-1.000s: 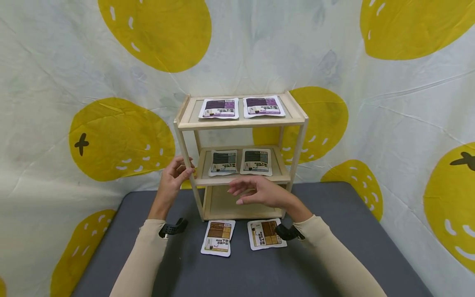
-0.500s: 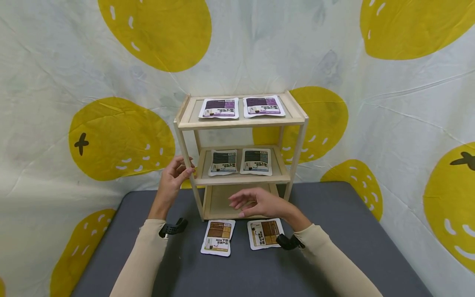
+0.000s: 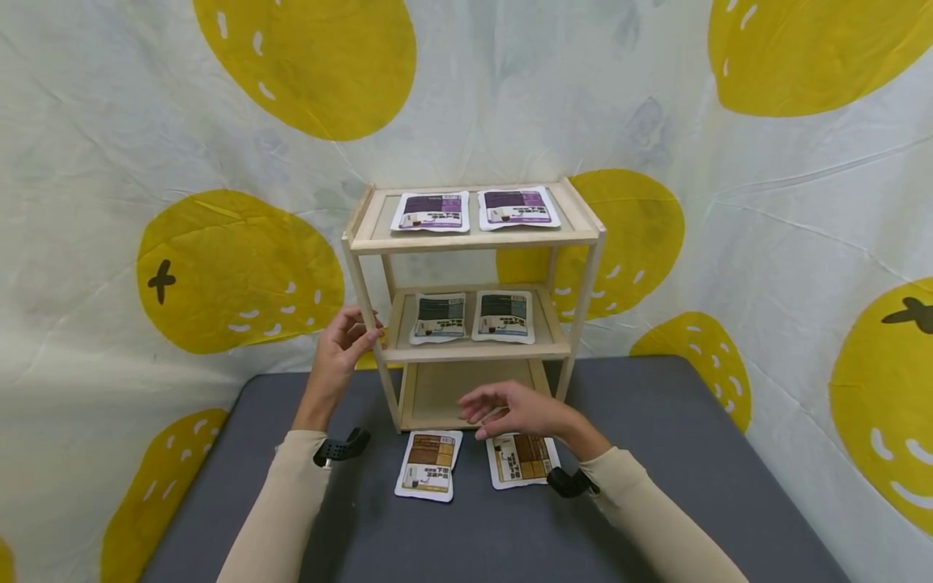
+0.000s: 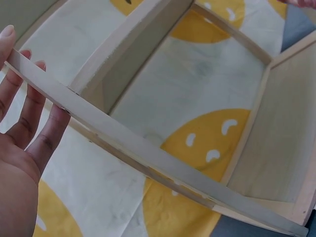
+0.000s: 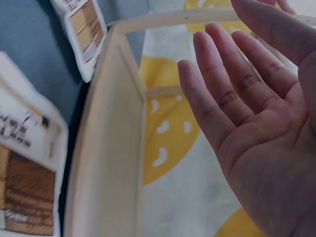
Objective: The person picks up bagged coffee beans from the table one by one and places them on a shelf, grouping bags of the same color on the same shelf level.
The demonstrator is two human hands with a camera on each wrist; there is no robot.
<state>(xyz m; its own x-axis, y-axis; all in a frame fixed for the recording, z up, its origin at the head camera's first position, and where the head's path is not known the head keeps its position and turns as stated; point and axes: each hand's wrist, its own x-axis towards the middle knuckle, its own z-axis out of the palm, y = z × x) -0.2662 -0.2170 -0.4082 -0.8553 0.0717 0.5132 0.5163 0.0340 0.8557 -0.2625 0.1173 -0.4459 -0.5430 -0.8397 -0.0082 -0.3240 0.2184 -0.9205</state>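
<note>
A three-tier wooden shelf (image 3: 477, 354) stands on the dark grey table. My left hand (image 3: 342, 344) holds its left front post (image 4: 143, 148), thumb on one side and fingers on the other. My right hand (image 3: 517, 407), holding nothing, hovers before the bottom tier with fingers loosely bent, as the right wrist view also shows. Just below it lies a brown-and-white packet (image 3: 519, 465), turned sideways and partly covered by the hand and wristband. Another brown-and-white packet (image 3: 428, 470) lies to its left, with an edge of a further one showing beneath.
Two purple-and-white packets (image 3: 434, 212) lie side by side on the top tier. The middle tier bears two dark-green-and-white packets (image 3: 503, 316). A pale cloth with yellow fruit shapes (image 3: 240, 271) hangs behind. The grey table (image 3: 466, 542) extends in front of the shelf.
My right hand has come down from the middle tier's front edge to just above the right brown packet. The left hand has stayed on the post.
</note>
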